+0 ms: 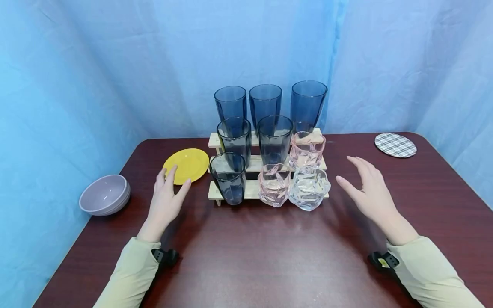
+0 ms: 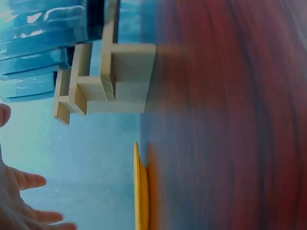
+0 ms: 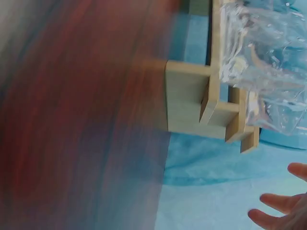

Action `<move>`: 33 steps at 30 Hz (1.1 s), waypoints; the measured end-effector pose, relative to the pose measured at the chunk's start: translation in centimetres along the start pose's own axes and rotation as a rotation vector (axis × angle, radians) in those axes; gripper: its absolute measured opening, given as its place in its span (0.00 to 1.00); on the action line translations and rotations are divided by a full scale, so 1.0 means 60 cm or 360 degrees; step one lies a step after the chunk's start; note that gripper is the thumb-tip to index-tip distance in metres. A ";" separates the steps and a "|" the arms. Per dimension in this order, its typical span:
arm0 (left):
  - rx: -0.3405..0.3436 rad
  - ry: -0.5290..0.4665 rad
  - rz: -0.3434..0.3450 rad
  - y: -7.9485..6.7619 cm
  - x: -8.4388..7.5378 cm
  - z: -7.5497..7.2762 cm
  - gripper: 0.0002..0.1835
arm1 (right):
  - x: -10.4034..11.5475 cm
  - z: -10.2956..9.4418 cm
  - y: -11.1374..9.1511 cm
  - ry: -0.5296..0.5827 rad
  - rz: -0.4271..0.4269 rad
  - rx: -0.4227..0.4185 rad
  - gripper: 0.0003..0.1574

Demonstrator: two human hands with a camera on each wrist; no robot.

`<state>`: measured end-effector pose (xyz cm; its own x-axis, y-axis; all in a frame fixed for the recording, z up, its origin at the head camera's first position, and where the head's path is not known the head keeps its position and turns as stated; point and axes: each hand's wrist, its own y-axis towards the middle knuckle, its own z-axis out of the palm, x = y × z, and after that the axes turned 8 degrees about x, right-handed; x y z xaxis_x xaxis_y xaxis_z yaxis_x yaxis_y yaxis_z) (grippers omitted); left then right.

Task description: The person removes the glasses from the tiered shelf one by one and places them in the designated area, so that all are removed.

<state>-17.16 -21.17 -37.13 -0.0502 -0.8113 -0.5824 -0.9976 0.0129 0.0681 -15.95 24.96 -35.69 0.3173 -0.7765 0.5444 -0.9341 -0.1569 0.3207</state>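
Observation:
A three-tier wooden rack point(image 1: 252, 195) stands mid-table, bearing several tall blue-grey glasses point(image 1: 230, 177) and short wavy tumblers. Two tumblers are pinkish, one of them a pink tumbler point(image 1: 274, 186) on the front tier; beside it sits a clear tumbler point(image 1: 309, 188). To the rack's left, my left hand point(image 1: 165, 201) hovers with fingers spread, overlapping the edge of a yellow plate point(image 1: 188, 164) in the head view. My right hand point(image 1: 367, 192) hangs in the air right of the clear tumbler, thumb and fingers apart. Neither hand holds anything. Both wrist views show the rack's stepped side point(image 3: 189, 96).
Stacked lilac bowls point(image 1: 105, 194) stand at the table's left edge. A round checked mat point(image 1: 395, 145) lies at the back right. Blue curtains point(image 1: 185, 64) hang behind and at both sides of the dark red-brown table point(image 1: 262, 261).

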 end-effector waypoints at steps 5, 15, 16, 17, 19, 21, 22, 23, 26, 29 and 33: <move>0.0146 -0.0437 -0.0097 0.004 -0.006 0.005 0.33 | 0.014 0.004 0.003 0.0214 0.0028 0.0098 0.38; 0.0269 -0.1102 -0.0289 0.016 -0.015 0.037 0.28 | 0.037 0.022 0.006 0.0485 0.0070 0.0281 0.45; 0.0269 -0.1120 -0.0311 0.018 -0.015 0.041 0.28 | 0.039 0.024 0.006 0.0492 0.0070 0.0297 0.46; 0.0268 -0.1139 -0.0328 0.019 -0.016 0.044 0.29 | 0.040 0.026 0.007 0.0498 0.0070 0.0315 0.47; 0.0269 -0.1190 -0.0352 0.021 -0.016 0.050 0.28 | 0.042 0.029 0.007 0.0503 0.0070 0.0344 0.48; 0.0291 -0.1243 -0.0360 0.022 -0.015 0.056 0.29 | 0.044 0.033 0.008 0.0496 0.0069 0.0372 0.50; 0.0313 -0.1284 -0.0357 0.022 -0.014 0.058 0.29 | 0.045 0.034 0.008 0.0494 0.0069 0.0386 0.50; 0.0338 -0.1323 -0.0351 0.022 -0.013 0.060 0.30 | 0.046 0.036 0.009 0.0488 0.0068 0.0401 0.51; 0.0420 -0.1431 -0.0327 0.023 -0.011 0.066 0.31 | 0.049 0.041 0.009 0.0484 0.0069 0.0444 0.54; 0.0491 -0.1512 -0.0304 0.024 -0.009 0.070 0.31 | 0.052 0.046 0.009 0.0477 0.0069 0.0476 0.58; 0.0539 -0.1622 -0.0303 0.027 -0.006 0.076 0.30 | 0.055 0.049 0.009 0.0439 0.0085 0.0510 0.61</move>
<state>-18.98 -18.19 -40.51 0.2464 0.0466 -0.9681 -0.9467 0.2253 -0.2301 -15.85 20.52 -35.99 0.2583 -0.6032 0.7546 -0.9402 -0.3364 0.0530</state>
